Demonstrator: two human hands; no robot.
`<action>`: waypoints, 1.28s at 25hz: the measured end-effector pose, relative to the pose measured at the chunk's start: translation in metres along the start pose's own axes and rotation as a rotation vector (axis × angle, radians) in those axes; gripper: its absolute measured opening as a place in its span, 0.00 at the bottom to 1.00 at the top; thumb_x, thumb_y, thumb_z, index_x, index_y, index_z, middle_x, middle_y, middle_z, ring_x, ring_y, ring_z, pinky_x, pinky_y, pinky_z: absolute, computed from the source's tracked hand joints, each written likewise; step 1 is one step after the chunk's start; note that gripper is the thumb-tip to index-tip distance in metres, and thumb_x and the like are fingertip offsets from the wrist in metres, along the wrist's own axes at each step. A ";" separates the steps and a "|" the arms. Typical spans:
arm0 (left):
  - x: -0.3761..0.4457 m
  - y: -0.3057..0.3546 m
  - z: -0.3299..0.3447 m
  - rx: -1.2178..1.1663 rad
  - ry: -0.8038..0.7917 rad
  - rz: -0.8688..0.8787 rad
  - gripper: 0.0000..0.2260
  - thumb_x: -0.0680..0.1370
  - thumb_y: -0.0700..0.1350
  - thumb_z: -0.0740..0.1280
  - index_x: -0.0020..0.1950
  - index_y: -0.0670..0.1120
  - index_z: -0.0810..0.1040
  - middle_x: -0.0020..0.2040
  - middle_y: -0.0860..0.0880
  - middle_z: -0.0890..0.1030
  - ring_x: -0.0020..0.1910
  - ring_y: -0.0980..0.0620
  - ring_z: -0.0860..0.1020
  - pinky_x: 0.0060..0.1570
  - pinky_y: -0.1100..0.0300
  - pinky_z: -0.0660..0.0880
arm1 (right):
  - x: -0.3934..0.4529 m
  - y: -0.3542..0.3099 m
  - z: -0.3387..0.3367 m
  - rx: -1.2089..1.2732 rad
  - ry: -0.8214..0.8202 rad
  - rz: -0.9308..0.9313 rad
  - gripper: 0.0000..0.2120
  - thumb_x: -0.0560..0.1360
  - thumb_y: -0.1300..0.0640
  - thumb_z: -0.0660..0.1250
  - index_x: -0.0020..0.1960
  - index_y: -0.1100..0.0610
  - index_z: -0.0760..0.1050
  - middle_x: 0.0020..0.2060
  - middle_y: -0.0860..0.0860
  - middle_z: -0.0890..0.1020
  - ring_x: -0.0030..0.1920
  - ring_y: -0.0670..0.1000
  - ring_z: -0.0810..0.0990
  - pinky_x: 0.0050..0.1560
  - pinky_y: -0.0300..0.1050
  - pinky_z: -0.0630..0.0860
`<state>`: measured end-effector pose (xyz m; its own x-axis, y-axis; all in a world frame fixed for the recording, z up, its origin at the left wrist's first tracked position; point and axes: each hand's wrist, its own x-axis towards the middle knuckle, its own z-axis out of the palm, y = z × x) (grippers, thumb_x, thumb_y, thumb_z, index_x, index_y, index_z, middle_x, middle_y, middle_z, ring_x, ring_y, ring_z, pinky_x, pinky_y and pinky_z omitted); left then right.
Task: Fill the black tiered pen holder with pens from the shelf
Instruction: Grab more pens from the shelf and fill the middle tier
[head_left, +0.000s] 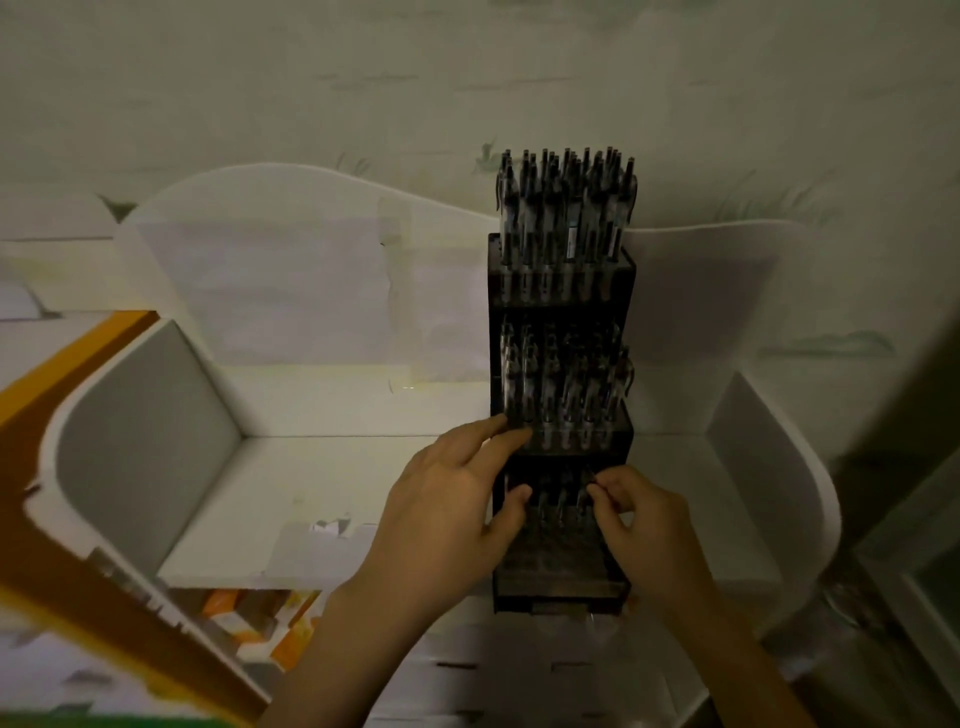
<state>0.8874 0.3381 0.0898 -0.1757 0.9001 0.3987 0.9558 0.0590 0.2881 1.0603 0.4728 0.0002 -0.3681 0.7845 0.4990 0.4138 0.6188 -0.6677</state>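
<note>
Item, my right hand: fingers curled, pinching one pen at its upper end over the bottom tier; the pen's long axis runs toward 12 o'clock, tip down among the few already seated there; this hand is the nearer to the open slots, I judge.
Item, my left hand: fingers straight, spread against the left wall of the black tiered pen holder, steadying it; grips nothing.
Item, the holder: upright at 12 o'clock from both wrists; middle and top tiers packed with pens, bottom tier part-filled.
Item, white shelf: holder stands on it; curved side panels at 9 and 3 o'clock.
Item, dim papered wall beyond.
</note>
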 end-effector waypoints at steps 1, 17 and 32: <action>-0.002 0.001 0.001 0.009 0.001 -0.005 0.23 0.79 0.56 0.62 0.74 0.56 0.66 0.74 0.56 0.68 0.71 0.54 0.67 0.68 0.55 0.69 | 0.001 0.002 0.001 -0.003 -0.005 0.001 0.03 0.75 0.60 0.71 0.44 0.54 0.79 0.32 0.47 0.82 0.35 0.45 0.80 0.34 0.41 0.77; -0.031 0.004 0.006 0.097 0.016 -0.106 0.25 0.79 0.57 0.61 0.76 0.59 0.61 0.75 0.57 0.65 0.73 0.56 0.64 0.70 0.62 0.59 | -0.014 -0.041 -0.017 0.001 0.056 -0.161 0.16 0.72 0.54 0.73 0.59 0.51 0.77 0.53 0.46 0.79 0.54 0.44 0.78 0.54 0.30 0.72; -0.135 -0.078 -0.066 0.261 0.152 -0.442 0.28 0.79 0.59 0.59 0.77 0.61 0.52 0.78 0.57 0.58 0.76 0.54 0.57 0.72 0.51 0.63 | -0.020 -0.178 0.112 0.029 -0.489 -0.434 0.38 0.72 0.33 0.62 0.75 0.36 0.47 0.75 0.43 0.62 0.73 0.49 0.64 0.68 0.51 0.71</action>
<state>0.8213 0.1829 0.0713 -0.5888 0.6934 0.4152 0.8061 0.5413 0.2391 0.9007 0.3429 0.0474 -0.8357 0.3510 0.4224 0.1224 0.8688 -0.4798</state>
